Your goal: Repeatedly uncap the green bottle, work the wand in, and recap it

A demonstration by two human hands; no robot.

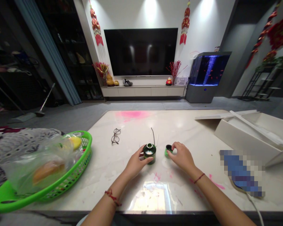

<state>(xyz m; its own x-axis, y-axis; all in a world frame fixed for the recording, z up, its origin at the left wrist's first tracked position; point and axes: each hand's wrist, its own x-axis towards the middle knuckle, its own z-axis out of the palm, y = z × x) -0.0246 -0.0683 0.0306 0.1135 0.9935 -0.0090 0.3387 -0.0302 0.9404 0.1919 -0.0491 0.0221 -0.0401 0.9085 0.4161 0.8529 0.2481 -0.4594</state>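
My left hand (139,160) is closed round a squat dark green glass bottle (150,155) standing upright on the white marble-look table (179,125). The bottle's narrow mouth is uncovered and faces up. To its right, my right hand (182,155) pinches a small green cap (168,153) between thumb and fingers, its dark hollow side up, at table level. Bottle and cap are apart. Just behind the bottle lie a thin black stick (153,135) and a thin white stick (157,140).
Eyeglasses (115,137) lie left of the bottle. A green plastic basket (86,157) with bagged food stands at the left edge. At the right are an open white box (247,141) and a pixelated blue object (241,172) with a cable (254,205). Pink stains (133,114) mark the table.
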